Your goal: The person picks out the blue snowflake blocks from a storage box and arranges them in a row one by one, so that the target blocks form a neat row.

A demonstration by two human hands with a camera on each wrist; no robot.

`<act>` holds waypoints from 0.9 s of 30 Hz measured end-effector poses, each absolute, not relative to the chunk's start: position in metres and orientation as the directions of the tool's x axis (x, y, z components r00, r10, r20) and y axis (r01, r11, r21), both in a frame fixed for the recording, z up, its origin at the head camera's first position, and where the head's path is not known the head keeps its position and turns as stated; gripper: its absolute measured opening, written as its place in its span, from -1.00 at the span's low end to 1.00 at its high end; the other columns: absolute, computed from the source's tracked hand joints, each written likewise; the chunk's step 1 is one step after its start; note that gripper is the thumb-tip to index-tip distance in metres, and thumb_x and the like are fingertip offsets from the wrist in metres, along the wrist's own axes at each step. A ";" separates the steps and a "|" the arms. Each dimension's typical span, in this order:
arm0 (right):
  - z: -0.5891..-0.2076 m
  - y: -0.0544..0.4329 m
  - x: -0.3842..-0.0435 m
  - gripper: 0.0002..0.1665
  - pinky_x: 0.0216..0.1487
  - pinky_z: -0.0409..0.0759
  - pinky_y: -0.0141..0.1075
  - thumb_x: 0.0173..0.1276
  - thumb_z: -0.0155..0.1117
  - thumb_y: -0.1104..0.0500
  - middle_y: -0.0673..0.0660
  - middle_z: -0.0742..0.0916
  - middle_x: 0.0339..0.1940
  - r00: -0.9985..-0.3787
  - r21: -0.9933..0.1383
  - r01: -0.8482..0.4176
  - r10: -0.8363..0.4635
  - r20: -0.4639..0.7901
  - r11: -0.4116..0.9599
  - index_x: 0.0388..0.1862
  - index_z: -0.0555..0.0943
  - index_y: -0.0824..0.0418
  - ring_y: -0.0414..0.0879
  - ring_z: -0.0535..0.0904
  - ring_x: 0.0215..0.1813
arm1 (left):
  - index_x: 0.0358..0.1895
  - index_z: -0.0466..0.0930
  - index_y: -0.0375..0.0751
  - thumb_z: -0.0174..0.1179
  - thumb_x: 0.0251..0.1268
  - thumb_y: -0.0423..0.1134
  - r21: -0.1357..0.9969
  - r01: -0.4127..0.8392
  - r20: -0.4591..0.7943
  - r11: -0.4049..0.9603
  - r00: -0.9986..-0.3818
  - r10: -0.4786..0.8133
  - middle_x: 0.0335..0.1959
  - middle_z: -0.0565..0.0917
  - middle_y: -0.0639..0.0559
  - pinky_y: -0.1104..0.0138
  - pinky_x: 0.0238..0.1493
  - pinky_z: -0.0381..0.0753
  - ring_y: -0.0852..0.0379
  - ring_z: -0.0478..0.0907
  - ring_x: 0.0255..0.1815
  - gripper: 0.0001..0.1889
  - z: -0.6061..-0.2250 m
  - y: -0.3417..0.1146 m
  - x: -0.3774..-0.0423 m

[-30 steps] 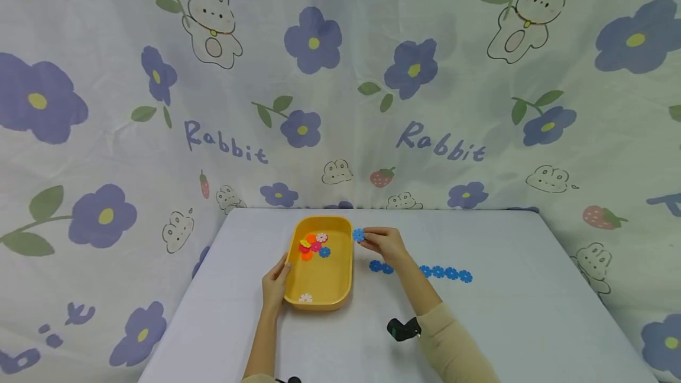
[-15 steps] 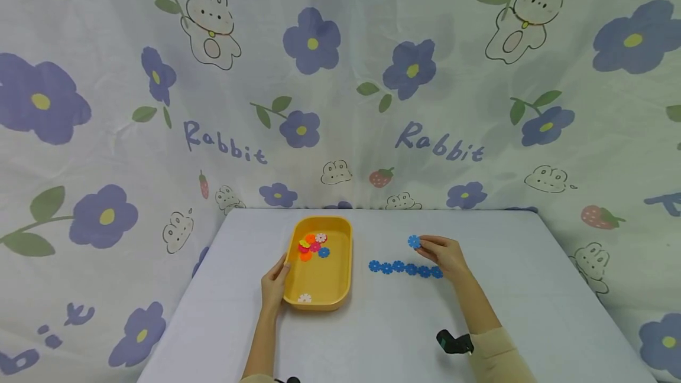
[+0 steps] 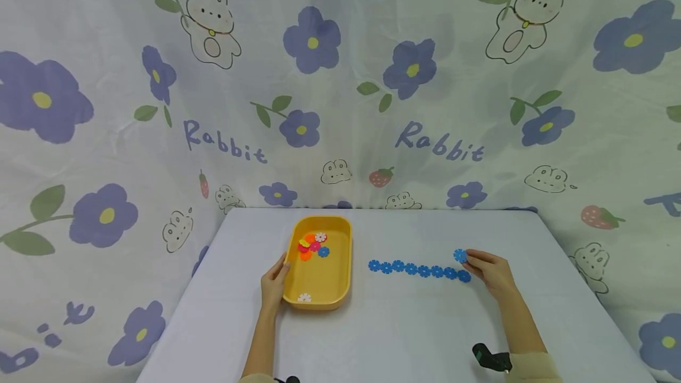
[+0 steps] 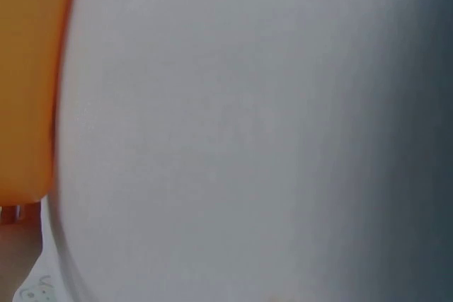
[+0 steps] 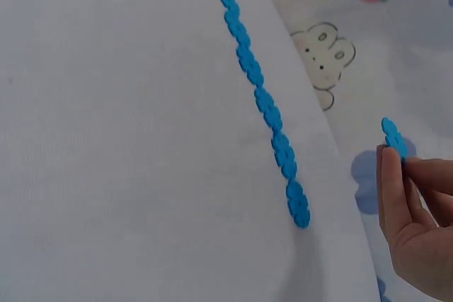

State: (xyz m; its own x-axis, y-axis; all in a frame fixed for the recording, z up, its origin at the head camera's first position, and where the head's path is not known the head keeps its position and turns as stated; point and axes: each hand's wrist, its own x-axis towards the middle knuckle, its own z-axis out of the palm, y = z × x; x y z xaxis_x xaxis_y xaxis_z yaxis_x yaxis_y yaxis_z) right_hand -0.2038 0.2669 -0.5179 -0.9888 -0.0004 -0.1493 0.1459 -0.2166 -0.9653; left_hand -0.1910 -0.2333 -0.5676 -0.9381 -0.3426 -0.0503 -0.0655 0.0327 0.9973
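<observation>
Between its thumb and fingers, my right hand (image 3: pixel 493 273) pinches a blue snowflake disc (image 3: pixel 460 255), held up just above the right end of a blue disc row (image 3: pixel 424 271). The right wrist view shows the same raised disc (image 5: pixel 393 137) at the fingertips, apart from the row (image 5: pixel 269 109) on the table. With its thumb over the rim, my left hand (image 3: pixel 273 288) grips the left side of a yellow plastic basin (image 3: pixel 348 276). Inside the basin, a small pile holds orange, pink, yellow and white discs, with one blue disc (image 3: pixel 324 252) beside it.
A lone white disc (image 3: pixel 304 298) lies near the basin's front end. The white table (image 3: pixel 404 336) ends at a patterned cloth backdrop (image 3: pixel 340 105). A black wrist device (image 3: pixel 492 359) sticks out by the right sleeve. The left wrist view shows mostly tabletop and the basin's wall (image 4: pixel 28 83).
My right hand has carried the blue disc from beside the basin rightward, over the row, to the row's right end. The left hand and the basin stay in place.
</observation>
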 end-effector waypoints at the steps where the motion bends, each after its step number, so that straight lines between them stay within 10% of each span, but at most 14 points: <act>1: -0.520 0.272 -0.202 -0.73 -0.07 0.64 -0.41 0.35 0.09 0.43 -0.07 0.72 -0.29 -0.989 -0.966 0.140 0.012 -0.146 -0.218 -0.03 0.62 0.34 -0.23 0.69 -0.22 | 0.31 0.35 -0.27 0.07 0.40 -0.17 0.997 -0.068 -0.052 0.035 -0.938 -0.342 0.33 0.35 -0.16 0.28 0.27 0.30 -0.06 0.21 0.40 -0.53 -0.568 -0.233 -0.191; 27: -0.562 0.307 -0.190 -0.52 -0.22 0.67 -0.46 0.29 0.10 0.44 -0.07 0.66 -0.38 -0.948 -0.968 0.234 0.243 -0.206 0.090 0.13 0.33 0.72 -0.36 0.64 -0.38 | 0.31 0.35 -0.28 0.07 0.40 -0.19 0.998 -0.057 -0.047 0.022 -0.941 -0.336 0.33 0.35 -0.18 0.35 0.22 0.36 -0.06 0.25 0.38 -0.53 -0.568 -0.234 -0.191</act>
